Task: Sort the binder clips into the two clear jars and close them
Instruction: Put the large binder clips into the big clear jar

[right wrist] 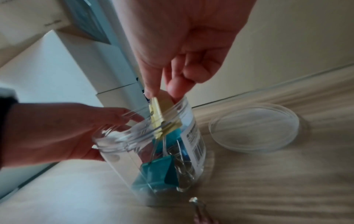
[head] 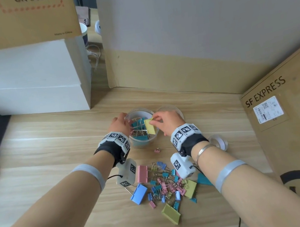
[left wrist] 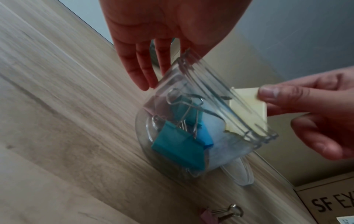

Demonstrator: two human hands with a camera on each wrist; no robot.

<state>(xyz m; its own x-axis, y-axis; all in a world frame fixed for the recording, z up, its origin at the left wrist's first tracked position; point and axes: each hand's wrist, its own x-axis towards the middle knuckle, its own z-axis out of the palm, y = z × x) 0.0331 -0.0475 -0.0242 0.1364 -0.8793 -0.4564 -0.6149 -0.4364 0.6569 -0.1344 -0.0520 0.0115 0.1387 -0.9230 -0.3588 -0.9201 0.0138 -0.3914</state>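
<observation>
A: Layout?
B: Wooden desk (head: 52,148). SF Express box (head: 290,110) at 3 o'clock, white boxes (head: 22,84) at 10. Open clear jar (head: 144,141) upright at desk centre, large teal clips (left wrist: 178,145) inside. Clear lid (right wrist: 254,127) flat just beside the jar, 1 o'clock. Mixed clip pile (head: 164,185) at 6 o'clock of the jar, one small pink clip (head: 157,150) between.
A: Hands?
B: Left hand (head: 119,124) reaches in from 7 o'clock, fingers (left wrist: 141,66) fairly straight against the jar's far wall, thumb on the near side: steadying the jar at its rim. Right hand (head: 168,120) comes from 5 o'clock, thumb and forefinger pinching a large yellow binder clip (head: 150,126).
A: Clip orientation?
B: At the jar mouth, partly below the rim. Long axis roughly vertical, wire handles pointing down into the jar.
</observation>
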